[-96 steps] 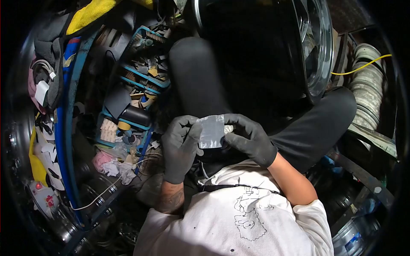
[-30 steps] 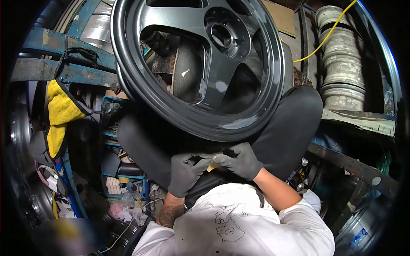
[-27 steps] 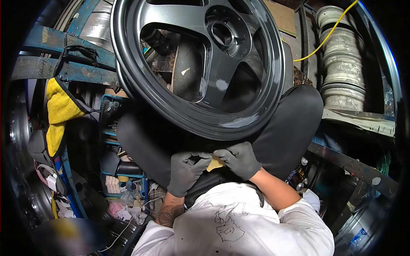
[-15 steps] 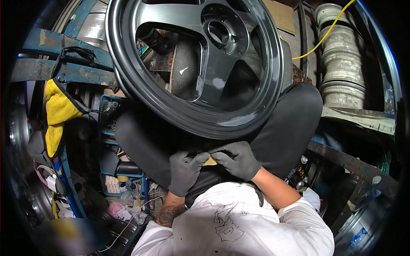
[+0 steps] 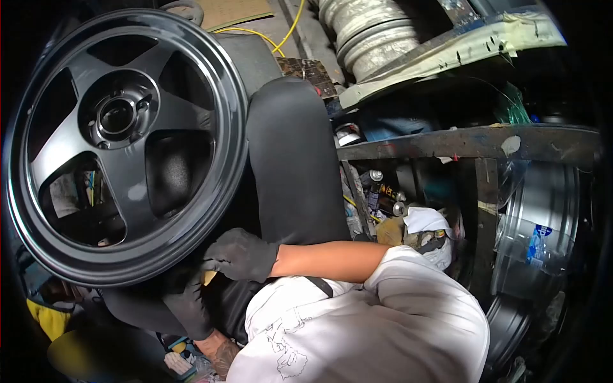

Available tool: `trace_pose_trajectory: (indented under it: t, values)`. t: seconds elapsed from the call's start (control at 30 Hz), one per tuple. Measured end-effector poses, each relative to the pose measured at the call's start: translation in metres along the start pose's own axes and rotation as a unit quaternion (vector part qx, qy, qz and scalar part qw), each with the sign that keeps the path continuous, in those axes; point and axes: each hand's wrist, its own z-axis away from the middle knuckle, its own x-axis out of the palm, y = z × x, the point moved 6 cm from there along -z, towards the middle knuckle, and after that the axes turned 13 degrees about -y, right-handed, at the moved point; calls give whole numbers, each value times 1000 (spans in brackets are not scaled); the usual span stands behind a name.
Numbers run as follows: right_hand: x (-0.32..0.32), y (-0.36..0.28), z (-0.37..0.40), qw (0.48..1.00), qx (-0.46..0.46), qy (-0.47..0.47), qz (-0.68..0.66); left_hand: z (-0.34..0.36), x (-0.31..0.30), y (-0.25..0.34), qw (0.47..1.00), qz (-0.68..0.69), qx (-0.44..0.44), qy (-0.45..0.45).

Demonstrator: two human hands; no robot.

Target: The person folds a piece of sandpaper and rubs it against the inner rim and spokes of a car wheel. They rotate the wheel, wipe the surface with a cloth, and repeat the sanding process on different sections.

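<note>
A glossy black five-spoke wheel rim [image 5: 121, 147] leans across my lap at the left. Both my hands wear black gloves and meet just under its lower edge. My right hand [image 5: 241, 255] pinches a small yellow piece [image 5: 209, 276] against my left hand [image 5: 188, 305], which grips the same piece from below. The piece is mostly hidden by the fingers. My black-trousered knee [image 5: 290, 159] rises beside the rim.
A dark metal rack [image 5: 466, 142] at the right holds spray cans [image 5: 383, 198], rags and a plastic water bottle [image 5: 533, 239]. Silver rims [image 5: 367, 35] are stacked at the top, with a yellow cable [image 5: 281, 35] across the floor. A yellow cloth [image 5: 45, 316] lies lower left.
The view has swung to the right, so the rim now sits at the left and the rack fills the right. Both hands stay together on the small yellow piece under the rim.
</note>
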Motion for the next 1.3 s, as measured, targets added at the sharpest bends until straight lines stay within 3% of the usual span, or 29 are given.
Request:
trace_pose_trajectory:
  t: [0.07,0.27,0.3,0.33,0.37,0.4,0.43,0.5,0.53,0.57,0.63,0.73,0.87,0.97,1.07,1.17,1.2,1.3]
  values:
    - [-3,5,4,999,12,28,-17,-1,7,17,997,-53,57,7]
    - [-20,3,-2,988,63,22,-142,2,3,-1,998,-51,-13,20]
    - [-21,3,-1,983,76,14,-165,4,5,-1,980,-192,55,5]
    - [-19,5,2,994,33,28,-97,8,7,-14,936,-332,118,-9]
    - [-14,6,1,998,-20,42,-35,12,4,-20,864,-472,174,-19]
    - [-14,10,1,995,31,27,-85,5,6,-11,920,-375,115,-1]
    - [-16,8,0,992,36,32,-115,7,3,-10,935,-340,99,11]
    - [-13,5,-2,954,179,-80,-228,13,3,-14,970,-235,68,18]
    - [-14,3,-4,955,179,-65,-230,14,3,-17,982,-181,52,18]
    - [-2,15,3,914,283,-93,-275,13,3,-9,999,-18,-1,51]
    - [4,15,2,882,269,-49,-384,14,4,-12,978,183,-62,78]
    - [3,3,2,870,265,-101,-402,21,13,-12,944,308,-19,117]
    - [-3,-9,1,889,199,-34,-410,23,18,-7,948,297,76,89]
    - [-8,-13,-1,924,137,-34,-356,25,15,-5,966,251,13,64]
    - [-13,-20,-4,938,90,-56,-331,23,10,4,968,213,130,27]
    - [-14,-23,-3,941,56,-55,-330,22,4,15,968,129,212,29]
    - [-12,-22,-4,926,45,-68,-368,22,4,17,962,168,215,29]
    - [-8,-20,-3,894,23,-93,-438,22,1,32,954,120,275,-23]
